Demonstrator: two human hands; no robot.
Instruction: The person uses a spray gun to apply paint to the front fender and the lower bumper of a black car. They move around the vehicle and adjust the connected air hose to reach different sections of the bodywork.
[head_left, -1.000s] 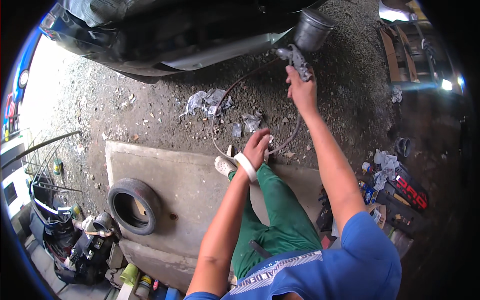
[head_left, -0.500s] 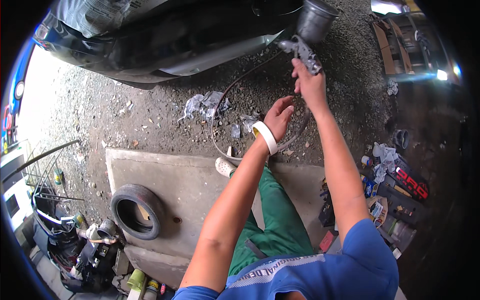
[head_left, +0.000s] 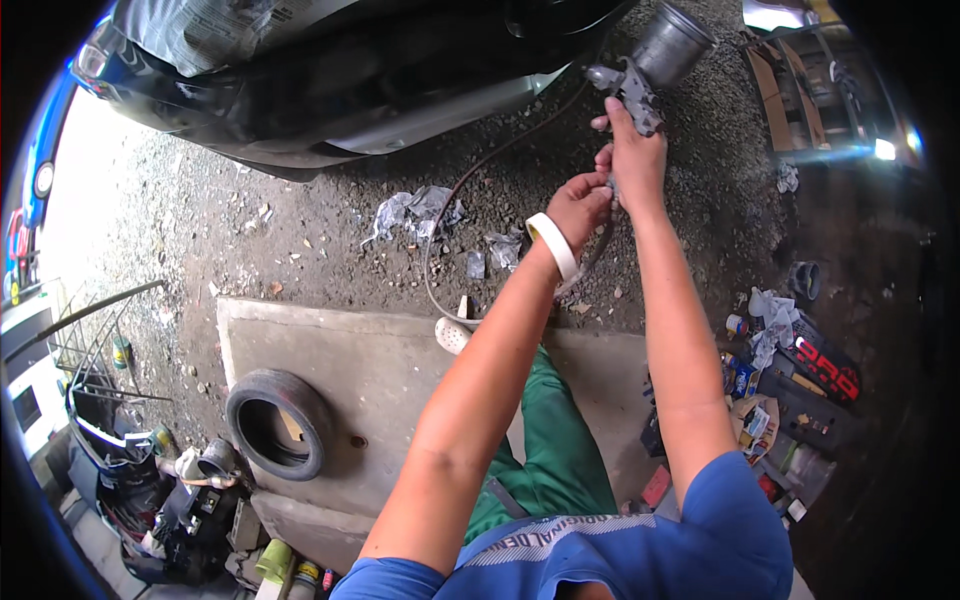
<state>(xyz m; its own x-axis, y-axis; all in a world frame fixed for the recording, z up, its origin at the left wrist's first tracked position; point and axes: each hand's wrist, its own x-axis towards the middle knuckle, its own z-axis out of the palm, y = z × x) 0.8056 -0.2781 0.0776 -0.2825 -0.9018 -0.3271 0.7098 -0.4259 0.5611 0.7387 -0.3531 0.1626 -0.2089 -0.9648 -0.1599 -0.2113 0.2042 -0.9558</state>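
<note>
My right hand (head_left: 632, 150) grips the handle of a grey spray gun (head_left: 628, 88) with a round metal cup (head_left: 668, 44) on top, held up near a dark car body (head_left: 330, 90). My left hand (head_left: 580, 205) is raised right beside the right wrist, fingers pinched at the base of the gun where the dark air hose (head_left: 470, 190) joins; what it grips is hard to make out. A roll of white tape (head_left: 553, 245) sits round my left wrist like a bracelet. The hose loops down over the gravel.
Gravel ground with crumpled paper scraps (head_left: 415, 210). A concrete slab (head_left: 370, 360) carries an old tyre (head_left: 277, 423). Tools, cans and rags (head_left: 780, 370) lie at the right, machine parts and a wire rack (head_left: 100, 400) at the left. My green trouser leg and white shoe (head_left: 452, 334) are below.
My left hand rose from low near the hose loop up to the base of the spray gun. The right hand lifted the gun slightly higher, toward the car.
</note>
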